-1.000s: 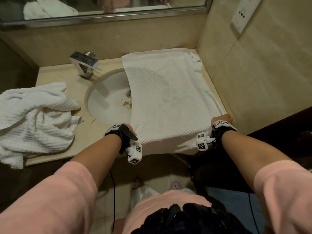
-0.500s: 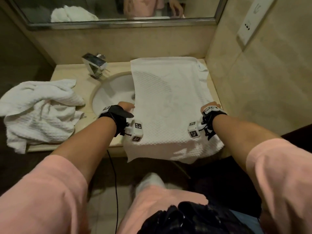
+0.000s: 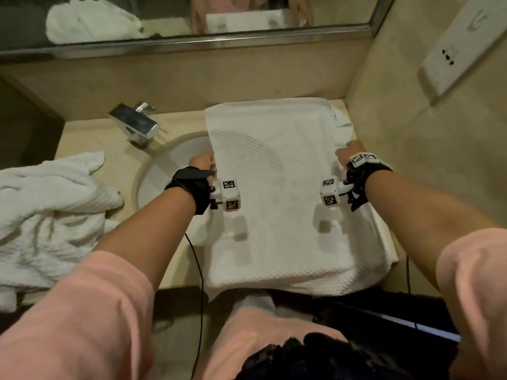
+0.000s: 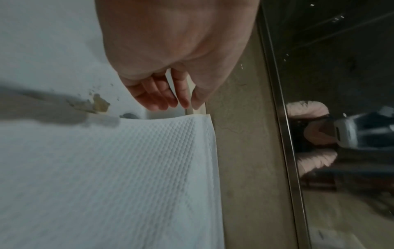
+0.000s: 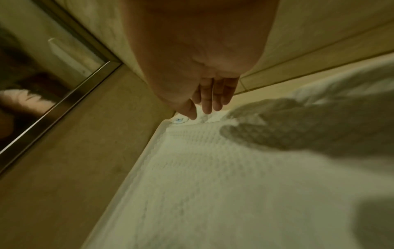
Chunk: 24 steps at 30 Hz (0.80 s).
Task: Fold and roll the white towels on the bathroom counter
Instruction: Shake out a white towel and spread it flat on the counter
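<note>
Your left fingers (image 4: 162, 99) hang loosely extended, thumb close beside the forefinger, with nothing between them; their tips hover just above the left edge of the flat towel (image 3: 288, 193) and do not grip it. Your right fingers (image 5: 210, 99) are likewise straight and relaxed, pointing down toward the far right part of the towel near its small label (image 5: 178, 120); whether the tips actually touch the cloth you cannot tell from these views. Neither hand holds anything.

Moving outward, your left hand (image 3: 201, 163) sits over the sink (image 3: 164, 174) at the towel's left side, and your right hand (image 3: 351, 152) at its right side, close to the wall. The towel lies spread across the right half of the counter (image 3: 90, 138), covering part of the sink, with its near end draped over the front edge. It looks smoothed and roughly rectangular, apparently doubled already, though the layers are hard to count.

As for progress, judge this early: no roll has begun on this towel. A crumpled towel (image 3: 46, 215) sits in a heap on the left of the counter, well apart from your hands, neither folded nor rolled. The faucet (image 3: 134, 124) stands behind the sink.
</note>
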Tool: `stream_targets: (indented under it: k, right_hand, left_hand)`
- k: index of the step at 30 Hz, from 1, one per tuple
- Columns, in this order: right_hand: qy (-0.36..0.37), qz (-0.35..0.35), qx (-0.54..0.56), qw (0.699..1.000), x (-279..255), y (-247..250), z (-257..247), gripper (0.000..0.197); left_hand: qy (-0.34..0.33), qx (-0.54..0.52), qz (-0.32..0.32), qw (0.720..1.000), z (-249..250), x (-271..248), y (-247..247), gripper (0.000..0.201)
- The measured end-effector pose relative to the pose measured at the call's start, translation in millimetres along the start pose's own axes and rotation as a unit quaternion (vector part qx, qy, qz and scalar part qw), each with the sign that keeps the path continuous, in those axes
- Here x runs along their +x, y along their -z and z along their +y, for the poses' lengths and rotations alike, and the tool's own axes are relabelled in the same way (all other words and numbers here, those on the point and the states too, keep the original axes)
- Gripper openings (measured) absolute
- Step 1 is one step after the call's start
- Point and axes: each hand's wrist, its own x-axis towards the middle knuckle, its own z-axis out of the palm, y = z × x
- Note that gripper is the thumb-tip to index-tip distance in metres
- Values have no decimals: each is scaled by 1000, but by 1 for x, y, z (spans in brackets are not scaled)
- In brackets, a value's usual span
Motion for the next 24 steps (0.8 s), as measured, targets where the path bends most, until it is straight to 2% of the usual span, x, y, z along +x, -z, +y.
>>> stream_targets:
  k: [3,5,7,9,10,13,15,17,19,20,22,24]
  right_hand:
    - [-9,-10,7,1000,57,-1,-21,66]
    - [-16,-12,7,1000,76,-3,-40,69]
    - [-15,-14,-17,1000,110,-9,-47,67]
    - [-36,-24,-43,998,183,-20,-32,82]
    - [-46,-24,-54,997,196,-21,-29,89]
    - [-75,0,-44,996,257,-32,-10,76]
    - [-91,17,-49,994,270,-32,-10,77]
    - [-106,21,-22,994,274,-34,-13,80]
    - [-87,18,-24,996,239,-29,-33,71]
    - [-71,0,-17,997,186,-23,-65,59]
    - [-36,15,6,999,158,-18,-83,44]
    - [-13,21,6,1000,163,-14,-84,47]
  left_hand:
    - [23,-129,-10,991,33,30,-5,12]
    - [29,-174,-32,984,44,60,-6,12]
    - [39,-183,-49,981,53,80,-6,21]
    - [34,-170,-51,984,64,89,-10,34]
    - [16,-156,-39,987,67,94,-11,37]
    - [-45,-76,-39,995,75,119,-13,46]
    - [-65,-39,-48,996,79,128,-17,45]
    - [-97,-1,-35,995,83,135,-24,35]
    - [-115,55,-27,991,84,147,-32,19]
    - [-116,80,-17,990,85,152,-35,12]
    - [-118,129,20,984,89,161,-39,10]
    - [-108,193,56,974,93,171,-41,26]
